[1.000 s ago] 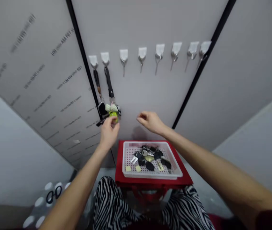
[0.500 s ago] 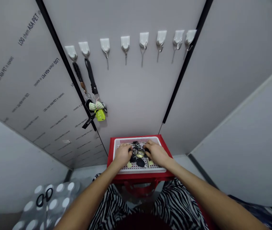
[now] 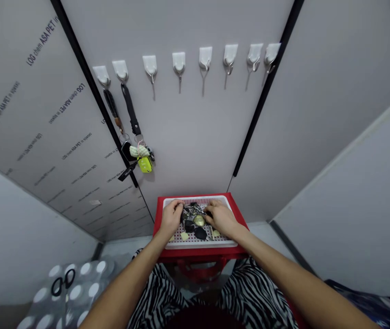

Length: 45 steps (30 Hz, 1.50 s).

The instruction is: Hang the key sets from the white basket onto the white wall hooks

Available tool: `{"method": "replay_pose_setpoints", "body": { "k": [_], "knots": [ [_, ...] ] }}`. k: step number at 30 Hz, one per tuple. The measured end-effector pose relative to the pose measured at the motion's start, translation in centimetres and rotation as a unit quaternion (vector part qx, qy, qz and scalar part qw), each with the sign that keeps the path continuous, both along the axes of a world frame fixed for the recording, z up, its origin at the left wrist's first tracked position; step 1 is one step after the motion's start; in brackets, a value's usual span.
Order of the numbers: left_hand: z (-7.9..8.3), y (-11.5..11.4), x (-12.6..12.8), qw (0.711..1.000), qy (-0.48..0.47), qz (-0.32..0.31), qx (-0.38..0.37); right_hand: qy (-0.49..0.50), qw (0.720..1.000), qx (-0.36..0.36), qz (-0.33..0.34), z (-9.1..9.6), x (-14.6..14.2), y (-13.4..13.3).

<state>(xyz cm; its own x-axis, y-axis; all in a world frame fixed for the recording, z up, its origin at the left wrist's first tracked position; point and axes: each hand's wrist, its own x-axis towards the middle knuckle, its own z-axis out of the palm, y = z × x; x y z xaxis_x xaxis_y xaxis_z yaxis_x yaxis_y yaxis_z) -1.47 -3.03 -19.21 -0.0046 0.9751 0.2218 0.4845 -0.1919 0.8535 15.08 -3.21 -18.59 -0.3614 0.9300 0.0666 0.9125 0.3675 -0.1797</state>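
Keys (image 3: 196, 222), metal and black plastic, fill the perforated tray (image 3: 201, 243); both curled hands' grip unclear.

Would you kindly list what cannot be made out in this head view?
- Left hand and right hand: fingertips buried among the keys in the basket; any grip cannot be told.
- Individual keys: too small.
- Red stand: legs hidden by the zebra-print trousers.
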Motion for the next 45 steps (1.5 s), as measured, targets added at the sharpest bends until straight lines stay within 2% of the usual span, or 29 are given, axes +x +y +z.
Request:
{"method": "replay_pose_setpoints", "body": {
  "k": [3, 8, 10, 16, 20, 22, 24, 27, 29, 31, 34, 35, 37, 39, 41, 43, 45],
  "knots": [
    [0.0, 0.0, 0.0, 1.0, -0.02, -0.004, -0.011, -0.003, 1.0, 0.002, -0.007, 0.0, -0.6, 0.3],
    [-0.1, 0.1, 0.1, 0.999, -0.048, 0.0, -0.016, 0.048, 0.999, -0.008, -0.014, 0.7, -0.2, 0.7],
    [-0.3, 0.2, 0.0, 1.0, -0.029, -0.002, -0.013, 0.039, 0.999, -0.011, -0.003, 0.9, 0.0, 0.8],
    [-0.5, 0.3, 0.2, 0.998, 0.059, -0.016, -0.029, -0.07, 0.996, 0.003, 0.047, 0.8, -1.1, 0.7],
    [-0.5, 0.1, 0.2, 0.994, 0.108, -0.028, -0.016, -0.074, 0.995, -0.036, 0.058, 2.6, -0.5, 1.2],
    [-0.6, 0.1, 0.1, 0.993, 0.116, -0.03, -0.016, -0.004, 0.995, -0.087, 0.054, 4.0, 0.5, 1.6],
    [-0.7, 0.2, 0.0, 0.993, 0.113, -0.023, -0.014, 0.129, 0.977, -0.163, 0.057, 5.3, 1.4, 1.8],
    [-0.3, 0.2, 0.1, 0.998, 0.059, 0.002, 0.015, 0.34, 0.905, -0.252, 0.047, 6.8, 1.8, 1.7],
    [0.7, 0.2, 0.5, 0.999, -0.023, -0.001, 0.022, 0.432, 0.859, -0.271, 0.05, 7.5, 1.4, 1.7],
    [2.3, 0.1, 0.9, 0.992, -0.117, -0.036, 0.007, 0.486, 0.827, -0.276, 0.063, 8.2, 0.5, 1.8],
    [4.8, 0.4, 1.2, 0.969, -0.218, -0.112, -0.008, 0.525, 0.807, -0.257, 0.087, 9.4, -1.5, 2.4],
    [5.6, 0.6, 1.2, 0.963, -0.239, -0.121, -0.007, 0.525, 0.811, -0.242, 0.091, 9.9, -2.2, 2.8],
    [7.1, 1.4, 0.8, 0.959, -0.264, -0.102, -0.001, 0.51, 0.834, -0.19, 0.087, 11.1, -3.7, 3.6],
    [8.7, 2.3, 0.1, 0.963, -0.262, -0.057, 0.007, 0.479, 0.87, -0.092, 0.074, 12.6, -5.2, 4.4],
    [10.6, 3.0, -0.7, 0.969, -0.242, -0.019, 0.042, 0.447, 0.89, 0.035, 0.081, 14.3, -6.6, 5.0],
    [12.8, 3.3, -1.5, 0.969, -0.221, -0.01, 0.108, 0.431, 0.887, 0.113, 0.122, 16.2, -7.9, 5.3],
    [15.1, 3.5, -2.2, 0.962, -0.215, -0.039, 0.164, 0.452, 0.87, 0.113, 0.164, 18.0, -9.0, 5.5]
  ]
}}
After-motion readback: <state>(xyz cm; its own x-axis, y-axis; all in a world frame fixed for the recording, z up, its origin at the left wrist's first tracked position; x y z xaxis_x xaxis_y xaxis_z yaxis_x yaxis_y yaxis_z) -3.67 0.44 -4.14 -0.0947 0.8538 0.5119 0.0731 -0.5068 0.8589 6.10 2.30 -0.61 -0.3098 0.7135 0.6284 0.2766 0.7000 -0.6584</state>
